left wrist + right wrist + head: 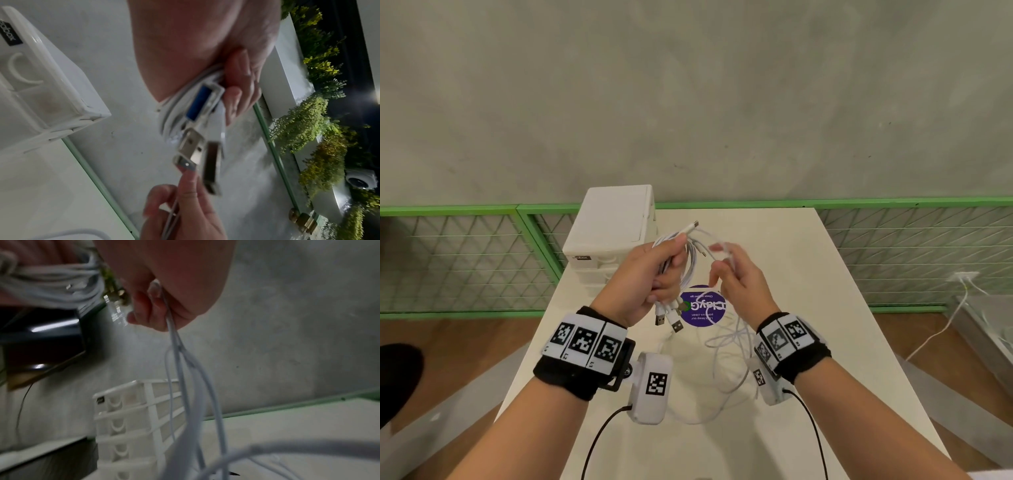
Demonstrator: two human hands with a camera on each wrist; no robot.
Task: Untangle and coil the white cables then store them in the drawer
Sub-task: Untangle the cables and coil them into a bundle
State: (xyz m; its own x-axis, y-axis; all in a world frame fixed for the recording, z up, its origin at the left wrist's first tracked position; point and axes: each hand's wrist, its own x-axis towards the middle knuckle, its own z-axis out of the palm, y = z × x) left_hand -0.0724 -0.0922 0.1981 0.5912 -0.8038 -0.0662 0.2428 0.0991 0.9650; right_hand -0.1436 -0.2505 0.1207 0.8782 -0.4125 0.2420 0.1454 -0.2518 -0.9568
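Observation:
My left hand [654, 270] grips a bundle of white cables [690, 260] held above the table, with USB plugs [669, 318] hanging out below the fist. In the left wrist view the same plugs [197, 146] stick out past the curled fingers [238, 91]. My right hand [732, 270] pinches a thin white cable [176, 344] beside the bundle; its loose loops [726, 346] trail down onto the table. The white drawer unit [613, 233] stands at the table's far left corner, its drawers closed.
A round purple sticker [703, 306] lies on the white table [825, 308] under the hands. A green mesh railing [465, 260] runs behind the table against a grey wall. Another white cable [945, 325] hangs off to the right.

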